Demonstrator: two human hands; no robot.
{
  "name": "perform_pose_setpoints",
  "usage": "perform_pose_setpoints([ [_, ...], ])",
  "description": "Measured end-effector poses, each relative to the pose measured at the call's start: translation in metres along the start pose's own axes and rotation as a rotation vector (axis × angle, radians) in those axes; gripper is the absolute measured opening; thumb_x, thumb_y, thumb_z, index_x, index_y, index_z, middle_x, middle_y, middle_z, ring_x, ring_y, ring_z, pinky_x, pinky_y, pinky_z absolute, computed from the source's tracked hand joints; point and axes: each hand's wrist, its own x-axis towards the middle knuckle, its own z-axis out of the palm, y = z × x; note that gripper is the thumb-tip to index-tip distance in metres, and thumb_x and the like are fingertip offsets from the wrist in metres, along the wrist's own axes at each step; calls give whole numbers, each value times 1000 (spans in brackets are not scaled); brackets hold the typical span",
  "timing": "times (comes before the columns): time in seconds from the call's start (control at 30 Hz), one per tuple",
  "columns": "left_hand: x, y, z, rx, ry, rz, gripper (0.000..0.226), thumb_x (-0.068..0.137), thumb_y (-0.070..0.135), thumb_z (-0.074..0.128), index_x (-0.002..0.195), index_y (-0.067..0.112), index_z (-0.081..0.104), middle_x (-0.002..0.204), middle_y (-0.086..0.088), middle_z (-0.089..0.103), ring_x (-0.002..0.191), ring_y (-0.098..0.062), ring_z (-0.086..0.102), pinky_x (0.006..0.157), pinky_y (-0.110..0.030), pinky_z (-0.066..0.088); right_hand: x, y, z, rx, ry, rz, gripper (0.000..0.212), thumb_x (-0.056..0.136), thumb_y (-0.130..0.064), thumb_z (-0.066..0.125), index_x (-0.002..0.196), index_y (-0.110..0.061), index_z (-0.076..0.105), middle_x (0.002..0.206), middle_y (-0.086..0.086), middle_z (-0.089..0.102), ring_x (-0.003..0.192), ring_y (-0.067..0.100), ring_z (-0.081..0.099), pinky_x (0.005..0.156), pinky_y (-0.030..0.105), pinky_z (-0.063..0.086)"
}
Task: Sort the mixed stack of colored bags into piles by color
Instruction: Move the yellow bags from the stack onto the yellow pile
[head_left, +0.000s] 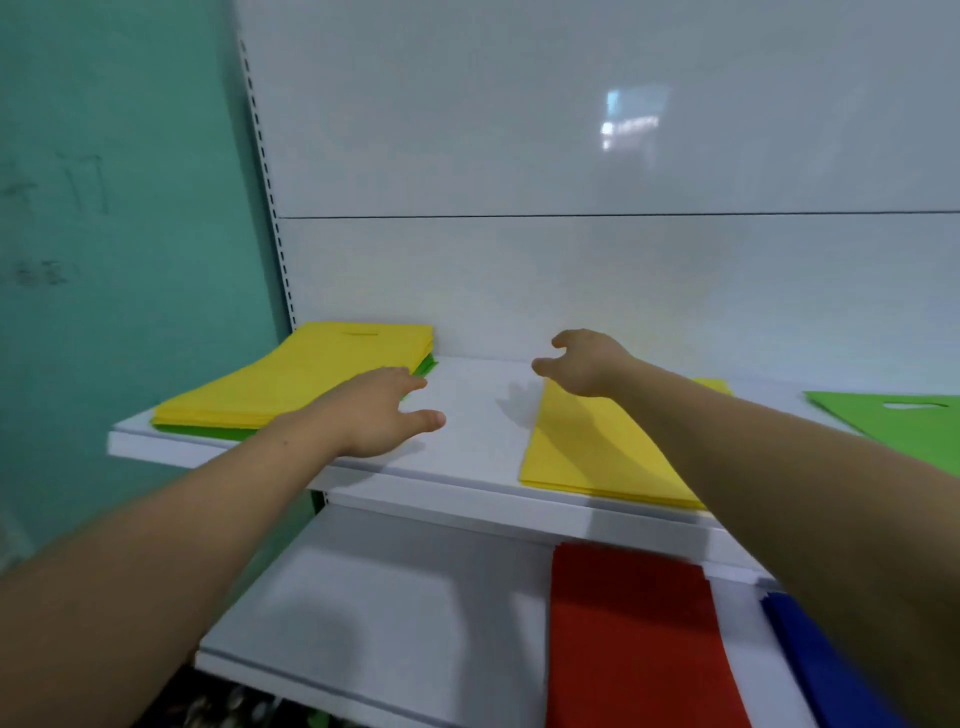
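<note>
Hands are hovering over the shelf (467, 415).
Left hand (384, 410) is holding fingers spread beside the mixed stack (296, 379); right hand (587, 364) is hanging loose, empty, over the yellow pile (587, 452).

One camera only, worn on the person's head, faces forward and tilts down at a white shelving unit from close by. The back panel (571, 130) fills the upper half of the frame, the upper shelf (467, 389) crosses the middle, and the lower shelf (363, 597) takes the bottom (straight edges bow, as a wide-angle lens makes them). The left hand (384, 410) and right hand (587, 364) reach in from the lower corners. A teal wall (104, 260) runs down the left side.
</note>
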Motion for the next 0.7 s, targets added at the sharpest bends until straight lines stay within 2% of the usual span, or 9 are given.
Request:
perform_pose_setpoints([
  [0.2,-10,-109,-23,-36,37,-87,70,88,59,48,147,26,31,158,3,18,144,-16,20,115,-31,17,31,-100,50,-11,-22,-44,66,95,-50,46,147,-10,33,153,8,32,139,26,31,109,32,28],
  [0.37,-6,-193,-35,-83,26,-128,69,88,61,46,145,24,35,156,2,24,141,-18,26,112,-32,22,59,-165,87,3,-46,-4,66,96,-49,46,145,-7,35,150,10,36,136,28,36,106,33,33],
  [0.6,14,-257,-40,-165,7,-196,68,90,60,42,144,20,36,152,0,34,132,-23,42,103,-32,33,89,-199,120,28,-2,134,60,94,-47,49,135,-4,43,135,14,50,122,31,48,91,34,41],
  [0.7,26,-267,-37,-181,-9,-179,67,93,57,39,146,18,33,154,-1,30,138,-22,32,110,-34,26,101,-203,126,0,5,182,57,94,-47,48,131,-4,45,131,15,53,118,31,51,85,33,41],
])
